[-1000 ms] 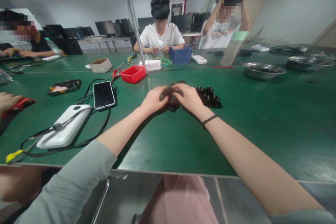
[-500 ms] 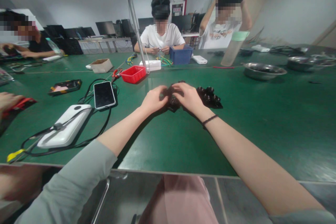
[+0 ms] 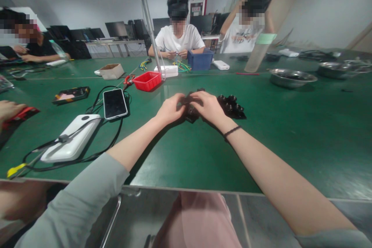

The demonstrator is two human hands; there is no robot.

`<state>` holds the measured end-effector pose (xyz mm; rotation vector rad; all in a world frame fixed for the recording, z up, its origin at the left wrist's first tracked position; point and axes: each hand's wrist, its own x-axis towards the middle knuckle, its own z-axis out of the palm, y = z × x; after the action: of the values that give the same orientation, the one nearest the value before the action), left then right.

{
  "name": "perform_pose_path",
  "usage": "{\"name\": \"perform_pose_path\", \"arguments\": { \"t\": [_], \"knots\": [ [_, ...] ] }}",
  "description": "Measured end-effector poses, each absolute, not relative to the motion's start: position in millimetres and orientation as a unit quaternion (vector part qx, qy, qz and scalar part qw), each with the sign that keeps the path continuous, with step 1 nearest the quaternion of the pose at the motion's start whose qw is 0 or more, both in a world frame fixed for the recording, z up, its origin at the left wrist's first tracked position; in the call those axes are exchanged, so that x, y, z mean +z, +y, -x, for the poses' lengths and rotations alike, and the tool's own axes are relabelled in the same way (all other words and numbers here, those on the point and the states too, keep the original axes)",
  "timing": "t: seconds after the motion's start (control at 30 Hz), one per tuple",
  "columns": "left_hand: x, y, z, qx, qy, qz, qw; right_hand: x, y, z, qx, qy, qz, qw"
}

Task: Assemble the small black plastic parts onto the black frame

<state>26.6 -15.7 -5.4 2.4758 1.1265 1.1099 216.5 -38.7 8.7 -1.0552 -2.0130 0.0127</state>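
Observation:
Both of my hands meet over a dark object point(image 3: 191, 113) on the green table point(image 3: 186, 155). My left hand point(image 3: 171, 109) grips its left side with curled fingers. From the right, my right hand point(image 3: 207, 106) closes its thumb and fingers on the same object. The object's shape is mostly hidden by the fingers. Just right of my right hand lies a group of black parts with round knobs point(image 3: 231, 106), touched by neither hand.
Left are a phone point(image 3: 115, 104), a white power bank point(image 3: 72, 137) with cables and a red tray point(image 3: 147, 81). A metal pole point(image 3: 149, 23), a blue bin point(image 3: 200, 59), a bottle point(image 3: 259, 52) and a metal bowl point(image 3: 292, 78) stand farther back. Other people sit around.
My hands stay in nearly the same place on the dark object. Across the table at the right, a person's raised hands and black headgear have shifted and tilted.

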Motion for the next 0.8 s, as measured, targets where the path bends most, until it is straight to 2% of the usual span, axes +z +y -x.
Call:
{"name": "perform_pose_path", "arguments": {
  "t": [0.8],
  "knots": [
    [-5.1, -14.5, -27.5, 0.36, 0.373, -0.845, 0.134, 12.0, -40.3, -216.3, 0.031, -0.806, 0.452, 0.381]
  ]
}}
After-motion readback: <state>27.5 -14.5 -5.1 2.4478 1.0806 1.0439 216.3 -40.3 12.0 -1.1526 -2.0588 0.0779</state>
